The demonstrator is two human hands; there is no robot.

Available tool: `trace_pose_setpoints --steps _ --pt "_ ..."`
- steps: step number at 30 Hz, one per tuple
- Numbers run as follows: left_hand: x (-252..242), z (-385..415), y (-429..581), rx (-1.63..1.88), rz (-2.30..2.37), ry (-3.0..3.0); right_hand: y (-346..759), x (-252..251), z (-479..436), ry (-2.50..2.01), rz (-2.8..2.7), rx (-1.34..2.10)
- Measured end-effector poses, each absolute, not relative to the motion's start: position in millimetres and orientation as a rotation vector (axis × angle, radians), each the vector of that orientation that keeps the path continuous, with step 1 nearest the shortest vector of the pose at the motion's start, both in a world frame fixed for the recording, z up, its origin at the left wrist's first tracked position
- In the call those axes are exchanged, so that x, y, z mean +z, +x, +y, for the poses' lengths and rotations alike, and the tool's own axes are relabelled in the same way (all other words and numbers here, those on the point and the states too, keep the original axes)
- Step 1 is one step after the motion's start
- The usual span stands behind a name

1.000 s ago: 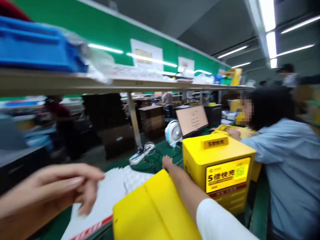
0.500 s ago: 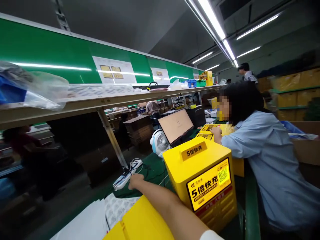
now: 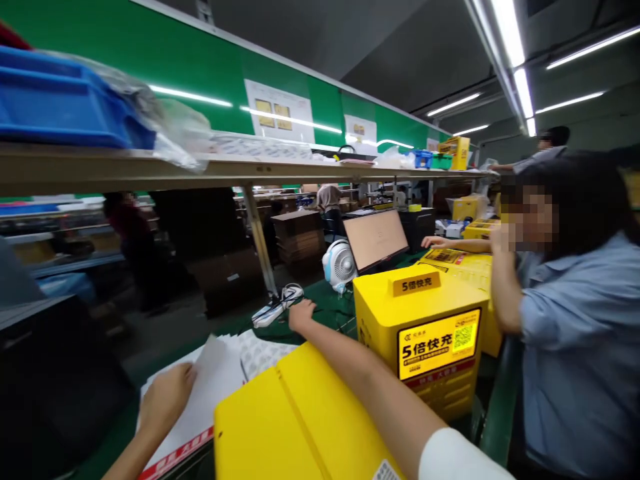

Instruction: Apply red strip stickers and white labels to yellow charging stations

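My left hand (image 3: 167, 399) rests at the lower left on a stack of white sheets (image 3: 220, 373) with a red-striped edge, fingers curled on the top sheet's raised corner. My right arm reaches forward over a yellow box (image 3: 290, 427) lying close in front of me. My right hand (image 3: 301, 312) is closed, knuckles up, near a white power strip (image 3: 274, 308) on the green bench; what it holds, if anything, is hidden. A yellow charging cabinet (image 3: 425, 327) with a label stands upright to the right of that arm.
A person in a light blue shirt (image 3: 580, 347) sits at the right, one hand on flat yellow panels (image 3: 460, 261). A small white fan (image 3: 339, 264) and a monitor (image 3: 376, 239) stand behind. An overhead shelf (image 3: 200, 170) carries a blue bin (image 3: 60, 100) and bagged parts.
My left hand, out of sight half a second ago, has come down onto the white sheets. My right hand stays stretched forward by the power strip. The neighbouring person raised a hand to the face.
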State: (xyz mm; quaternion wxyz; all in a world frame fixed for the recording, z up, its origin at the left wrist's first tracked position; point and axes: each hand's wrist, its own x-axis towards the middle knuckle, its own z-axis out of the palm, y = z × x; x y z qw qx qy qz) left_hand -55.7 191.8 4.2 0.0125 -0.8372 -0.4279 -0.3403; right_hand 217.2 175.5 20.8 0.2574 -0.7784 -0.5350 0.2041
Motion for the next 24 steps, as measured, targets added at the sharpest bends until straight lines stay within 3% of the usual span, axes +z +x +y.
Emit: trace_pose_setpoints --steps 8,19,24 --pt "24 162 6 -0.848 -1.176 -2.597 177 63 150 -1.492 -1.483 0.825" --pt "61 63 50 -1.139 -0.571 -2.977 215 57 -23 -1.122 -1.181 0.463" --pt "77 40 45 -1.003 -0.252 -3.232 194 52 -62 -1.006 -1.086 0.319"
